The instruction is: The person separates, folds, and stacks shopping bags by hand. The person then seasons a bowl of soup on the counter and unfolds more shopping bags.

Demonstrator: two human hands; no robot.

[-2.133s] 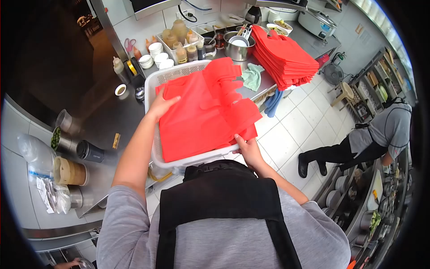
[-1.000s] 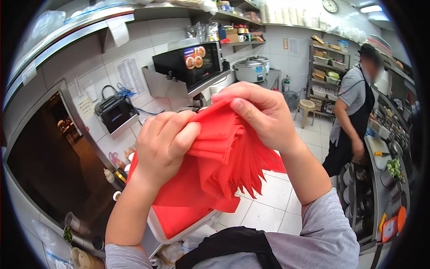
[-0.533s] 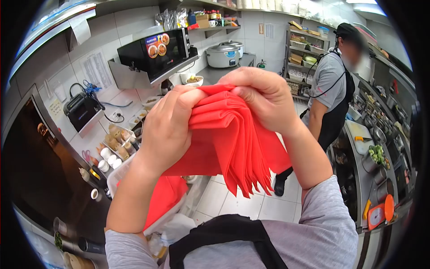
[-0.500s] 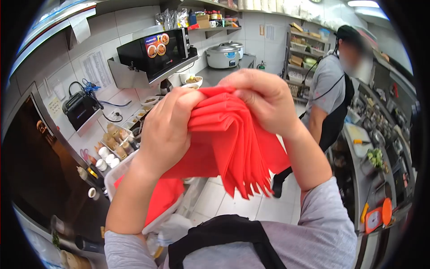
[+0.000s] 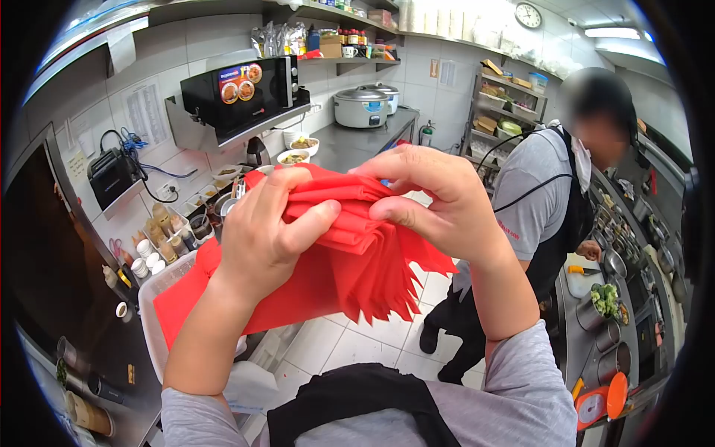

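Observation:
A thick bundle of folded red fabric (image 5: 365,261) is held up in front of my chest, its layers fanning downward into pointed edges. Whether these are bags or plain cloths I cannot tell. My left hand (image 5: 261,231) grips the bundle from the left, thumb over the front folds. On the upper right corner, my right hand (image 5: 439,205) pinches the layers between thumb and fingers. More red fabric hangs to the left, over a whitish plastic bin (image 5: 151,335) partly hidden behind my left forearm.
A co-worker (image 5: 532,186) in a grey shirt and black apron stands at the right by a counter with a vegetable container (image 5: 596,305) and orange scale (image 5: 592,406). Left are a microwave (image 5: 246,93), squeeze bottles (image 5: 164,220) and dark counter (image 5: 89,320); rice cookers (image 5: 363,108) stand behind.
The bundle has tilted and spread to the left, its left part now reaching over the bin. My left thumb has come onto its front. The co-worker appears closer and turned further right.

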